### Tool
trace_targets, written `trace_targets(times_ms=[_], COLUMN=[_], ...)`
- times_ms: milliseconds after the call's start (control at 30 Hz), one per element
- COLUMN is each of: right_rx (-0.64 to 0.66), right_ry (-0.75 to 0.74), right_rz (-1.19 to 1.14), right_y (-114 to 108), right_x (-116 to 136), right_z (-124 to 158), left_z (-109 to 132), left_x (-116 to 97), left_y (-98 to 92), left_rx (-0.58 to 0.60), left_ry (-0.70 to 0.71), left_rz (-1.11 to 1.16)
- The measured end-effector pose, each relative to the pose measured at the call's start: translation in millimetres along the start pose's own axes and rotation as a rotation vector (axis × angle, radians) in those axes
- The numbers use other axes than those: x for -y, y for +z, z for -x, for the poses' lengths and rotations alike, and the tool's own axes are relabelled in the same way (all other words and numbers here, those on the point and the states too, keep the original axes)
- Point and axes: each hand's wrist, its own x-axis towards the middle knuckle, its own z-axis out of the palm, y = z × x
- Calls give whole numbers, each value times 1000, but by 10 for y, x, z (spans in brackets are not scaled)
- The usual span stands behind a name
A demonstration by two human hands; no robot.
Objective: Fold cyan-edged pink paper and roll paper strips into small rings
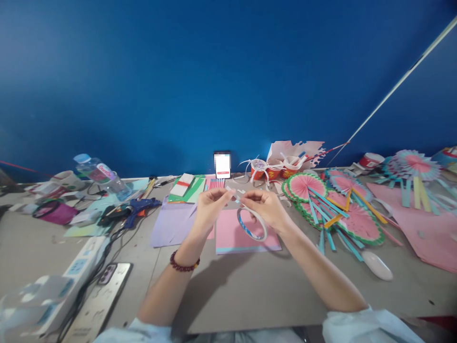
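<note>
My left hand [211, 206] and my right hand [266, 206] are raised close together over the desk, fingertips a short gap apart. A roll of white tape [264, 231], with a blue-patterned inner ring, hangs from the closed fingers of my right hand. My left thumb and forefinger pinch a small whitish end of tape [233, 194] near the right fingertips. Below the hands lies pink paper [228, 233] with a light blue lower edge. Purple paper [167, 224] is to the left, partly behind my left forearm.
Watermelon-coloured paper fans [307, 186] with strips lie at right, near a white oval object [377, 266]. Red cups [257, 170] and a lit phone [223, 164] stand at the back. A blue glue gun [137, 209], bottle [103, 174], power strip [76, 271] and another phone [102, 300] occupy the left.
</note>
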Motion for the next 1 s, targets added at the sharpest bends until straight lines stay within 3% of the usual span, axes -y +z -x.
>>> trace_targets(times_ms=[233, 533, 1000], right_rx=[8, -12, 28], right_ry=[-23, -79, -49], right_rz=[-23, -49, -59], right_y=[-6, 0, 2], right_x=[-2, -25, -49], right_z=[-2, -3, -27], left_z=[-6, 1, 18], left_x=[-3, -8, -52], left_y=[2, 19, 10], left_rx=[180, 44, 56], left_ry=[-12, 28, -18], left_rz=[6, 16, 39])
